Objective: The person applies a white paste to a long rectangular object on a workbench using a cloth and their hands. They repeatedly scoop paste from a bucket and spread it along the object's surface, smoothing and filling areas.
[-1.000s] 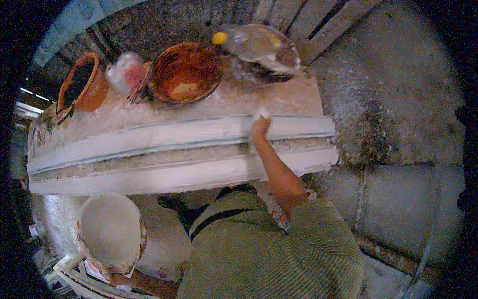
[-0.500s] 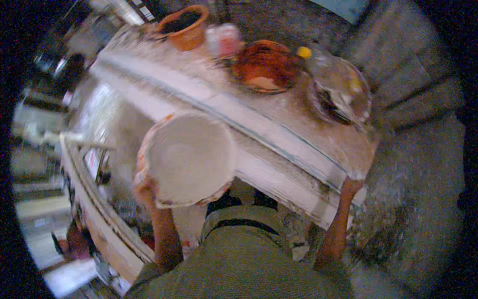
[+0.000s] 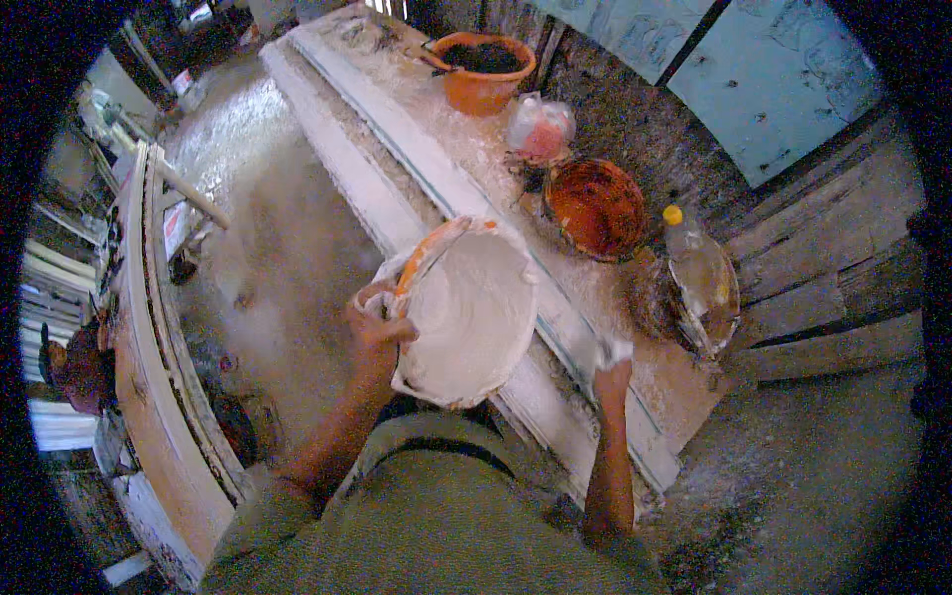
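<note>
My left hand (image 3: pixel 380 325) grips the rim of an orange bucket (image 3: pixel 415 256) from its left side. The bucket is crusted with white and tilted, and a thick, smooth white paste like wet plaster (image 3: pixel 471 312) shows inside. It is held above the near edge of a bench, in front of my body. My right hand (image 3: pixel 614 375) is closed over the right end of a long, white-coated mould (image 3: pixel 476 188) with thin raised edges. Something whitish and blurred sits at its fingers; its kind cannot be made out.
Along the bench's far side stand an orange bucket with dark contents (image 3: pixel 484 84), a clear bag with something pink (image 3: pixel 540 129), a red-orange basin (image 3: pixel 595 210), a yellow-capped bottle (image 3: pixel 682 233) and a whitish basin (image 3: pixel 706 297). A curved pale bench (image 3: pixel 149 377) lies left; wooden boards (image 3: pixel 823 288) stand right.
The view has swung, so the bench runs more steeply. The bucket has tipped and sits further right in view. My right hand has moved inward along the mould from its right end.
</note>
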Available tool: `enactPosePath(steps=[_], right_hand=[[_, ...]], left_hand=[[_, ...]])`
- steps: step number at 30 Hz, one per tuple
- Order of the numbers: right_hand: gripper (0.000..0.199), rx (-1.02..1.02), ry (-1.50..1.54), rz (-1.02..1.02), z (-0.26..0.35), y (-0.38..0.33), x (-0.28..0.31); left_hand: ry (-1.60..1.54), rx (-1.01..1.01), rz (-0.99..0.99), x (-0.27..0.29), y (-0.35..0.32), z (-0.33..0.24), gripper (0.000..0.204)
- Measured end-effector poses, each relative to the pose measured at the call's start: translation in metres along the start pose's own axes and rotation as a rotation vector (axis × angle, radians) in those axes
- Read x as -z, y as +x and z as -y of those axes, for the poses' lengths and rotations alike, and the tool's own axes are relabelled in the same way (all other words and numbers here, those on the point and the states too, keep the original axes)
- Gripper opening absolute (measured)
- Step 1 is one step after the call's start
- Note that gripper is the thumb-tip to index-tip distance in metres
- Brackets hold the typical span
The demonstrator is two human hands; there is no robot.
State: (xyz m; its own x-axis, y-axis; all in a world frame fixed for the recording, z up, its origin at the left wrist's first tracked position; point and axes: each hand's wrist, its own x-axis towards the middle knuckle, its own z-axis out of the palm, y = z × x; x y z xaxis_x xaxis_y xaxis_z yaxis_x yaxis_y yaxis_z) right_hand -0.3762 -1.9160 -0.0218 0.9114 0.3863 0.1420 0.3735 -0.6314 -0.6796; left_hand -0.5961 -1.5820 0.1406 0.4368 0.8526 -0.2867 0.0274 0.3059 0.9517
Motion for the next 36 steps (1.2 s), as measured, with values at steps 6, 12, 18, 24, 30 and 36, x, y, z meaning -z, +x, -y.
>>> enactPosePath(steps=[6, 12, 18, 24, 30, 36], right_hand=[[0.050, 0.664, -0.159, -0.038, 0.190, 0.105, -0.022], [0.038, 0.445, -0.289, 0.301, 0.193, 0.149, -0.027], [0.036, 0.258, -0.319, 0.463, 0.116, 0.112, -0.048], [0.043, -0.166, 0.346, 1.042, 0.081, 0.109, -0.036], [0.036, 0.598, -0.344, 0.823, 0.146, 0.145, -0.016], [0.026, 1.185, -0.664, 0.868, 0.264, 0.183, -0.025]], left_hand=[[-0.031, -0.210, 0.200, -0.025, -0.002, -0.013, 0.053], [-0.157, -0.351, 0.188, -0.028, -0.001, -0.021, 0.056], [-0.024, -0.411, 0.091, -0.048, 0.014, -0.011, 0.050], [0.048, -0.417, 0.067, -0.065, 0.033, -0.008, 0.052], [-0.134, -0.200, 0.137, -0.065, 0.040, -0.013, 0.053], [-0.016, -0.288, 0.175, -0.053, 0.046, 0.011, 0.053]])
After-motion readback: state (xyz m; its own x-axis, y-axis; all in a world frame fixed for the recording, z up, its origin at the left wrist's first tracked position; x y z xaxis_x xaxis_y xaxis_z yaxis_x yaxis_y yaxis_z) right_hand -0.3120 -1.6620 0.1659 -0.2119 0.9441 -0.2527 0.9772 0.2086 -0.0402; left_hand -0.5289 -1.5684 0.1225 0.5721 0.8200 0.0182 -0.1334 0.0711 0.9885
